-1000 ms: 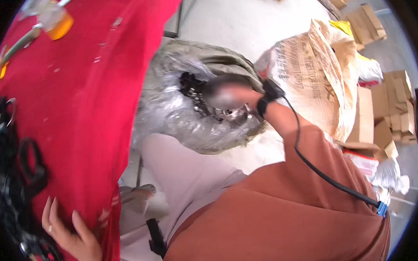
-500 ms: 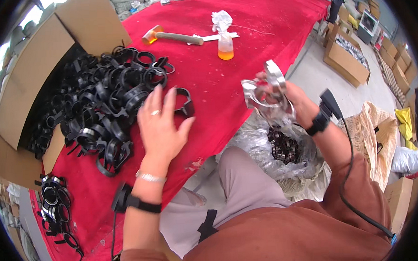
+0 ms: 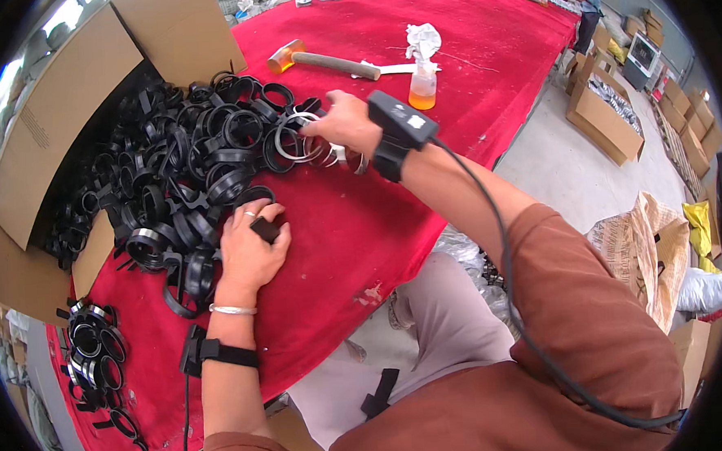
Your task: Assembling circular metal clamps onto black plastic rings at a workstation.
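A large heap of black ring clamps point(image 3: 182, 157) spills out of an open carton onto the red-covered table. At the heap's near right edge, my left hand point(image 3: 252, 252) has its fingers curled round a black ring clamp point(image 3: 265, 228), whose block-like tab shows between thumb and fingers. Farther right, my right hand point(image 3: 346, 124) is closed on a few shiny metal ring clamps point(image 3: 291, 157), holding them low beside the heap. Its palm and some fingertips are hidden, so I cannot tell whether the metal rings touch the table.
Beyond my right hand lie a mallet point(image 3: 332, 64) with an orange head and a bottle point(image 3: 422, 91) of orange liquid. The carton's flap point(image 3: 61, 119) rises at left. More ring clamps point(image 3: 94, 354) lie at the near left. A person point(image 3: 586, 5) stands far right.
My right hand has swung left with the metal rings, from above the plastic-lined sack to the heap's edge. My left hand has come nearer and closed on a black ring clamp.
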A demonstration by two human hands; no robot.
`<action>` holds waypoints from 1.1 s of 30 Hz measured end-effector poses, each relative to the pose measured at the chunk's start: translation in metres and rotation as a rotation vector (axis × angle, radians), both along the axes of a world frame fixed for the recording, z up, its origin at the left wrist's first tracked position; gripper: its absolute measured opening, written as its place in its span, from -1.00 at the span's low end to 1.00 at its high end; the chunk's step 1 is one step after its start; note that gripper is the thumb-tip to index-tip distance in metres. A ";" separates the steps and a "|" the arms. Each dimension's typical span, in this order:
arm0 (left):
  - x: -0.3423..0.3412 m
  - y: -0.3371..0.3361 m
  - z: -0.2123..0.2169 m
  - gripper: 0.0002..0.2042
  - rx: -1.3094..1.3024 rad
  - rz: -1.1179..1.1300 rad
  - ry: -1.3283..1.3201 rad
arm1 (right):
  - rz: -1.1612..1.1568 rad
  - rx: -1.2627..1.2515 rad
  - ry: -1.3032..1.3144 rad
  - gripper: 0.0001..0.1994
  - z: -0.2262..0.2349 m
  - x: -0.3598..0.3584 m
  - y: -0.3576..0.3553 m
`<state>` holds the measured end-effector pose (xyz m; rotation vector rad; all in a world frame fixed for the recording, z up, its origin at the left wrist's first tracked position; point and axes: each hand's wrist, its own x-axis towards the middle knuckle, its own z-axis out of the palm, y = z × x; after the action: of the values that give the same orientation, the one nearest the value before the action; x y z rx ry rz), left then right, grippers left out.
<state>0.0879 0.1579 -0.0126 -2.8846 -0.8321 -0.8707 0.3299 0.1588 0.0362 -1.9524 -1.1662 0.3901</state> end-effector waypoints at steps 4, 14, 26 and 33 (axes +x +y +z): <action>-0.039 0.022 0.008 -0.71 -0.013 0.045 0.044 | 0.223 -0.059 -0.029 0.00 0.006 -0.018 0.044; -0.071 0.015 0.037 -0.15 -0.484 0.048 -0.146 | 0.494 -0.383 0.015 -0.47 0.052 0.010 0.067; 0.030 -0.008 0.029 -0.53 0.406 0.322 0.272 | 0.197 0.151 -0.725 -0.59 0.030 0.064 -0.021; 0.015 0.000 0.022 -0.85 0.288 0.121 -0.073 | 0.311 -0.098 -0.657 -0.30 -0.023 0.075 -0.173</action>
<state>0.1033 0.1583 0.0090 -2.5433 -0.8020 -0.9957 0.4046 -0.0143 0.0136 -2.0491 -1.9096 -0.0576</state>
